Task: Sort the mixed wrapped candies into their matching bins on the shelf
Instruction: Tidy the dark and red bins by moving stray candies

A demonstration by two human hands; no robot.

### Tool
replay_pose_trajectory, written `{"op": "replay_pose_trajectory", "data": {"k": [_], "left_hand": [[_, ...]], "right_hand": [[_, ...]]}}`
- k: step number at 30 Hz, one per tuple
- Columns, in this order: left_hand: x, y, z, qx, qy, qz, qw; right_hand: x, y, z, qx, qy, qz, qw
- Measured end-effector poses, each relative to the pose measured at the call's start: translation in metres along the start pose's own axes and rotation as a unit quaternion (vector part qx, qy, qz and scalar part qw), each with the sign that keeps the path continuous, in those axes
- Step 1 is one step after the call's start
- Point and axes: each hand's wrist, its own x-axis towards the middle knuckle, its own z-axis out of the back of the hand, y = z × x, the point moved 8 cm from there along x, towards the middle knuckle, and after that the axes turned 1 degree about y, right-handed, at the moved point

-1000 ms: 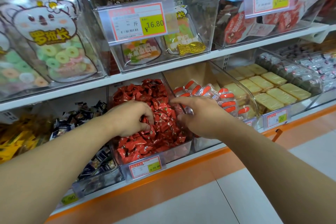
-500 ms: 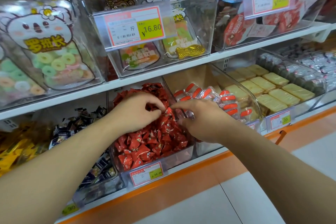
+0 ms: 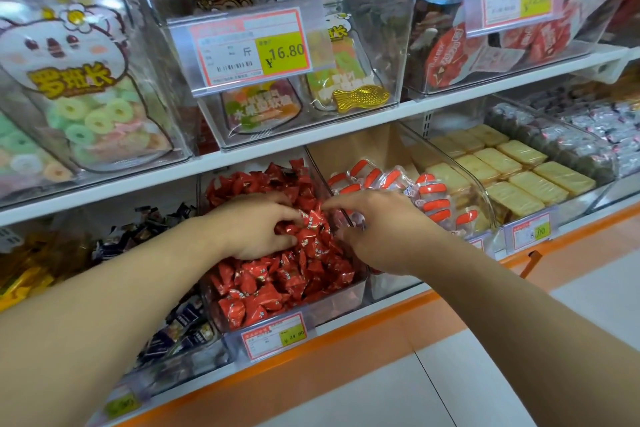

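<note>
a: what are the candies like?
b: small pillow-shaped pieces in crinkly, glossy red foil, the red candies, heaped in a clear hard-plastic bin at the centre of the frame, on the lower shelf. a price tag sits on its front wall.

a: and the hands?
b: the left hand lies on top of the heap, fingers curled down into the wrappers and gripping a few of them. the right hand is just right of it, over the divider between that bin and the next one. its index finger reaches left to the top of the red pile; the other fingers are bent under, and i cannot tell whether they hold anything.

a: what is in the next bin?
b: clear, soft packets with orange-red bands, the banded packets, right of centre. further right, flat rectangular yellow bars in tidy rows, then silvery-grey wrapped pieces at the right edge.

a: to the left?
b: dark navy wrapped candies, lower left, and yellow wrappers at the left edge.

a: the surroundings?
b: a white shop shelf with an orange edge strip lower down, and a pale tiled floor at the lower right. the upper shelf holds tall clear bins: ring gummies in a cartoon bag at upper left, a gold fish-shaped piece under a 16.80 tag at top centre.
</note>
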Motion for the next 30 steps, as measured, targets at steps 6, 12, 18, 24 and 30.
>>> {"op": "replay_pose_trajectory", "data": {"k": [6,12,18,24,30], "left_hand": [[-0.023,-0.007,0.003,-0.06,0.001,-0.032,0.998],[-0.039,-0.019,-0.003,-0.071,0.002,-0.042,0.997],[-0.044,-0.028,0.011,-0.169,-0.037,-0.041,0.984],[-0.031,0.007,0.041,-0.167,-0.188,0.042,0.967],[-0.01,0.009,-0.01,-0.079,0.036,0.05,0.995]], "right_hand": [[-0.001,-0.001,-0.002,0.01,0.006,-0.014,1.0],[-0.002,-0.002,0.0,0.006,0.001,-0.01,1.0],[-0.001,-0.003,-0.001,0.015,0.003,-0.01,1.0],[0.0,-0.004,-0.003,0.028,0.004,-0.014,1.0],[0.003,0.0,-0.003,0.007,0.001,-0.003,1.0]]}}
